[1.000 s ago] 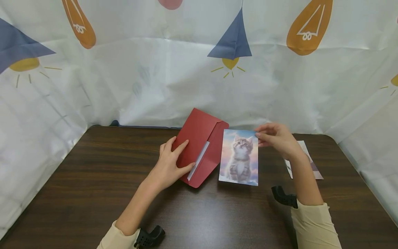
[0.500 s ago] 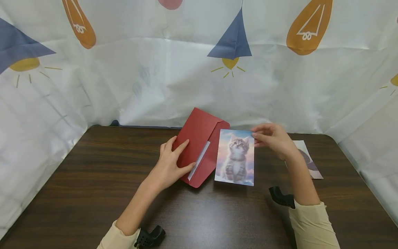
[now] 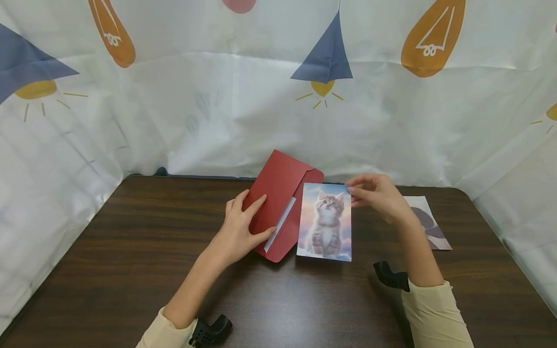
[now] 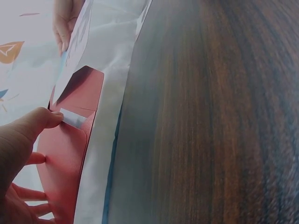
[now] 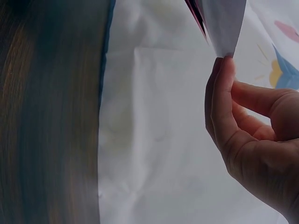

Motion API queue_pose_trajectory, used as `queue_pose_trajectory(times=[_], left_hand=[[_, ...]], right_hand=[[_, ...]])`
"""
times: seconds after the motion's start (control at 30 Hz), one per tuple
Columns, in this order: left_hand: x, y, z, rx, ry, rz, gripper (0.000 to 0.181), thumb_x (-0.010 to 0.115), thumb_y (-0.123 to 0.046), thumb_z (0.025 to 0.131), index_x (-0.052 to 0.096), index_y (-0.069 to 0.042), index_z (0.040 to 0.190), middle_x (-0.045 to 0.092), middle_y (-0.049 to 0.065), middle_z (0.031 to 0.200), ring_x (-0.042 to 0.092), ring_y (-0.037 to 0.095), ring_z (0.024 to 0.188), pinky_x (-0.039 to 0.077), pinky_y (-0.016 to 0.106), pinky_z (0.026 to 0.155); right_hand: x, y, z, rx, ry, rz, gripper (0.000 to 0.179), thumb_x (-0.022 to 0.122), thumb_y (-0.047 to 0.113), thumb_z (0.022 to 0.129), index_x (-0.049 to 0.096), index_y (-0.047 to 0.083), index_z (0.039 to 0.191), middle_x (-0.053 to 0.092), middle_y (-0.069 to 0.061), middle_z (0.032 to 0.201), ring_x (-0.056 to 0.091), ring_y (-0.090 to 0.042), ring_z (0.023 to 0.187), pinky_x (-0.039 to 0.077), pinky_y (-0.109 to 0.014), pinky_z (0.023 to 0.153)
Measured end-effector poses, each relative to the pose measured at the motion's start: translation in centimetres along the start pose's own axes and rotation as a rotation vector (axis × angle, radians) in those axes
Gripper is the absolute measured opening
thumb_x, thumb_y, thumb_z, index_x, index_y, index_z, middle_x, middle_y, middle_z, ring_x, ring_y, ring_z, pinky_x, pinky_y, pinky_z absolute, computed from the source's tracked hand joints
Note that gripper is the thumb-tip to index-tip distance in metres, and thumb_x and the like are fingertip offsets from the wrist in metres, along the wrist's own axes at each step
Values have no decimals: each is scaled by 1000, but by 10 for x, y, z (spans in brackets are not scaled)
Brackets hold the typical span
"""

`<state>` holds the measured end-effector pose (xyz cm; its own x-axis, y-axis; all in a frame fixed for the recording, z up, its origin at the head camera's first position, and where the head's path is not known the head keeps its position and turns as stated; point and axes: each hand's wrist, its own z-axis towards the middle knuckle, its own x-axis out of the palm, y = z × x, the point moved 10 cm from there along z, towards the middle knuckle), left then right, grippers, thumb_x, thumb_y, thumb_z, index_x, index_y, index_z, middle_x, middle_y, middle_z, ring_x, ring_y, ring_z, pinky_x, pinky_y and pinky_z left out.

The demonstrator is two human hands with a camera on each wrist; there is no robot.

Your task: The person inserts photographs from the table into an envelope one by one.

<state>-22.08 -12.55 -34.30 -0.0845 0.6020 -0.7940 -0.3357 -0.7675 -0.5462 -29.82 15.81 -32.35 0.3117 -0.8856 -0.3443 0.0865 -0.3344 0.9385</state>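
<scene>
A red envelope lies slanted with its flap folded out to the right, and a white paper strip shows at its mouth. My left hand holds the envelope, fingers spread over its left side. In the left wrist view the left thumb rests at the mouth, beside the white strip. A card with a kitten picture hangs just right of the envelope, overlapping its flap in the head view. My right hand pinches this card at its upper right corner. The right wrist view shows the card's pale back.
Another printed card lies on the dark wooden table at the right, partly hidden behind the right forearm. A white patterned curtain hangs along the back edge. Black wrist cameras stick out from both sleeves.
The right hand has moved left with the kitten card, so the card now overlaps the envelope's flap. More of the card on the right shows. The left hand and envelope have shifted very slightly right.
</scene>
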Motion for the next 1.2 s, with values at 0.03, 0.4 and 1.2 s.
queue_pose_trajectory(times=[0.03,0.4,1.2], left_hand=[[0,0,0,0,1,0,72,84,-22,90,54,-3,153,31,32,161,33,50,141,57,58,95],[2,-3,-1,1,7,2,73,84,-21,90,53,-3,153,31,31,162,34,50,140,57,58,95],[3,-5,-2,18,-11,8,72,85,-21,89,55,-2,152,33,32,160,35,49,140,57,57,95]], right_hand=[[1,0,0,-1,4,2,31,61,1,105,56,-21,127,65,-5,95,66,-11,79,63,-29,78],[8,0,1,-13,14,18,30,61,-1,104,58,-21,126,66,-5,92,66,-12,77,62,-25,75],[24,0,4,-9,10,91,30,61,-3,103,57,-22,126,69,-6,94,70,-13,78,64,-33,80]])
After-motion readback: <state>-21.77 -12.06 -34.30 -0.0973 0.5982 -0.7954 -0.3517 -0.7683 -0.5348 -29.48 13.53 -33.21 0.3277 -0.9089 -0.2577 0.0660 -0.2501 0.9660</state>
